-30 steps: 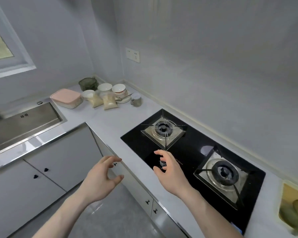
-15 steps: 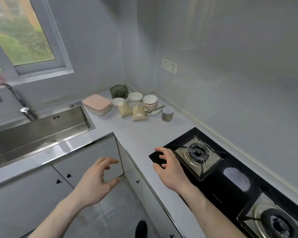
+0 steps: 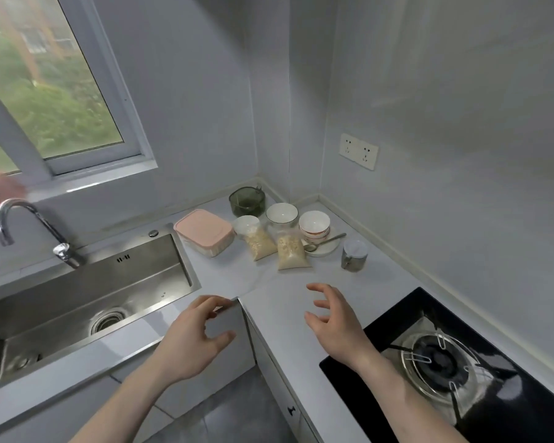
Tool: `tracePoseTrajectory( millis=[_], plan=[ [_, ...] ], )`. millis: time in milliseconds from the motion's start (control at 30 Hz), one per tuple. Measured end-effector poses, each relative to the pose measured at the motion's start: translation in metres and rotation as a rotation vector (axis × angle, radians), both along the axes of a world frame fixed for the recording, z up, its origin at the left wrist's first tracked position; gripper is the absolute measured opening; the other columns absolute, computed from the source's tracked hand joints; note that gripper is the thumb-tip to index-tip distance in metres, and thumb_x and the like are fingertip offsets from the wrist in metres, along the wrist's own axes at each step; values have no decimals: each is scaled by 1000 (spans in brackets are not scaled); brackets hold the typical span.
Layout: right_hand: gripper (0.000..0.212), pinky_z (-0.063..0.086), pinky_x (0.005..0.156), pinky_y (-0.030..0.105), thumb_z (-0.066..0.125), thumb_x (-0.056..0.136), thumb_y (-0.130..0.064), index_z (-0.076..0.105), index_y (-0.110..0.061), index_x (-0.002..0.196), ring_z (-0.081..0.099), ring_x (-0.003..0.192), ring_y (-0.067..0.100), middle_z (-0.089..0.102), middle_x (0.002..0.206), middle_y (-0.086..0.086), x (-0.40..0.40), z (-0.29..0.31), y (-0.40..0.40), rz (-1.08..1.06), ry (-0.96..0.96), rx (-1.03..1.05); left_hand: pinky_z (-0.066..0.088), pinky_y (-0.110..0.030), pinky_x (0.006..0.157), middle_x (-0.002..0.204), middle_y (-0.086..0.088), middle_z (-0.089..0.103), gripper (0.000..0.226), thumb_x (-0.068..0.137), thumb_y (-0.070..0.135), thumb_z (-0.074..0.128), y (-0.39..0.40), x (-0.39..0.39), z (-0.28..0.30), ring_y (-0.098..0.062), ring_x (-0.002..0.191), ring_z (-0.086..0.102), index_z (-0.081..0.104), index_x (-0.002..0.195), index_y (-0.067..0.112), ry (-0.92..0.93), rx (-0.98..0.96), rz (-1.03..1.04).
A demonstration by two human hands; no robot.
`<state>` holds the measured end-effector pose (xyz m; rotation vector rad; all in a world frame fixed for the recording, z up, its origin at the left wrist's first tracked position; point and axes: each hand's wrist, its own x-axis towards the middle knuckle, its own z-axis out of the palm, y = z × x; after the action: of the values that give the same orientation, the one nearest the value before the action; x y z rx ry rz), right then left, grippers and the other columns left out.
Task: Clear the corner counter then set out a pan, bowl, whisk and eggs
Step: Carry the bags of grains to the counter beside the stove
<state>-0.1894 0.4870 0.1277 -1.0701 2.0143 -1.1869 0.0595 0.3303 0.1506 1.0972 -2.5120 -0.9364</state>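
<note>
Both hands hang over the near edge of the desk (image 3: 269, 292), and neither holds anything. The left hand (image 3: 192, 340) is above the inner corner of the desk front, its fingers (image 3: 210, 303) curled and spread, thumb apart from them. The right hand (image 3: 336, 318) is over bare desk just left of the black hob (image 3: 480, 362), its fingers (image 3: 320, 290) loosely spread and bent.

The things to clear lie well beyond both hands, in the far corner. A pink-lidded box (image 3: 203, 231) sits beside the sink (image 3: 87, 292). Behind it stands a dark green glass container (image 3: 247, 201). Two clear bags of pale grain (image 3: 290, 251) lie side by side, nearest the right hand's fingertips yet apart from them. Behind the bags are a white bowl (image 3: 281, 214) and a stack of bowls (image 3: 314, 226) on a plate (image 3: 325, 248) with a spoon (image 3: 323, 243). A small lidded jar (image 3: 354, 254) stands just right of the plate.
</note>
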Motion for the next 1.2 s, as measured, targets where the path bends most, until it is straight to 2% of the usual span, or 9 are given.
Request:
tracePoseTrajectory(
  millis=[133, 400, 600, 700, 800, 867, 1033, 1133, 1200],
  plan=[
    [45, 51, 101, 27, 61, 97, -23, 46, -42, 134, 49, 123, -2, 45, 135, -19, -23, -5, -32, -6, 13, 31, 47, -15, 91, 124, 30, 51, 45, 83, 39, 77, -47, -21, -15, 4, 111, 57, 58, 124, 43, -29, 58, -26],
    [45, 51, 101, 29, 62, 95, -25, 46, -43, 133, 50, 119, -4, 44, 136, -26, -62, -30, -83, -146, 12, 120, 52, -29, 92, 129, 19, 50, 48, 85, 43, 75, -166, -95, -38, -3, 113, 56, 54, 128, 40, -100, 64, -160],
    [44, 53, 96, 28, 60, 94, -27, 46, -41, 134, 52, 117, -6, 46, 135, -26, -78, -46, -159, -243, -20, 182, 47, -23, 88, 124, 16, 50, 50, 85, 41, 75, -264, -148, -47, -7, 106, 55, 55, 130, 34, -158, 28, -261],
    [43, 54, 91, 26, 61, 93, -27, 48, -42, 131, 54, 115, -6, 48, 133, -28, -85, -52, -195, -253, -34, 212, 48, -26, 91, 122, 12, 50, 52, 83, 41, 75, -305, -163, -56, -10, 105, 55, 56, 130, 33, -187, 30, -281],
    [45, 50, 99, 28, 61, 90, -24, 52, -36, 132, 57, 114, -2, 52, 135, -22, -92, -62, -224, -279, -35, 230, 47, -29, 96, 128, 6, 54, 53, 82, 36, 77, -340, -178, -68, -14, 108, 57, 59, 131, 29, -225, 53, -287],
    [44, 50, 99, 27, 61, 89, -22, 54, -34, 130, 58, 112, 1, 53, 133, -18, -97, -67, -239, -289, -29, 252, 47, -28, 97, 133, 2, 55, 54, 83, 32, 78, -360, -193, -75, -16, 109, 60, 59, 133, 24, -248, 61, -303],
    [46, 48, 102, 32, 61, 85, -21, 53, -31, 129, 57, 118, 12, 51, 131, -10, -112, -79, -264, -314, -7, 365, 48, -30, 95, 147, -6, 44, 68, 83, 31, 78, -397, -237, -103, -21, 99, 67, 50, 143, 16, -339, 154, -290],
    [48, 45, 100, 26, 58, 87, -17, 51, -27, 133, 56, 119, 13, 48, 132, -7, -121, -83, -279, -317, 25, 445, 44, -35, 106, 153, -9, 40, 75, 85, 30, 75, -408, -258, -121, -27, 128, 55, 41, 150, 13, -393, 177, -262],
    [49, 43, 100, 24, 58, 87, -16, 51, -25, 135, 57, 120, 13, 48, 136, -6, -128, -85, -291, -309, 56, 470, 40, -36, 109, 153, -12, 41, 75, 87, 29, 71, -413, -268, -132, -29, 137, 47, 38, 151, 11, -427, 189, -240]
  ],
)
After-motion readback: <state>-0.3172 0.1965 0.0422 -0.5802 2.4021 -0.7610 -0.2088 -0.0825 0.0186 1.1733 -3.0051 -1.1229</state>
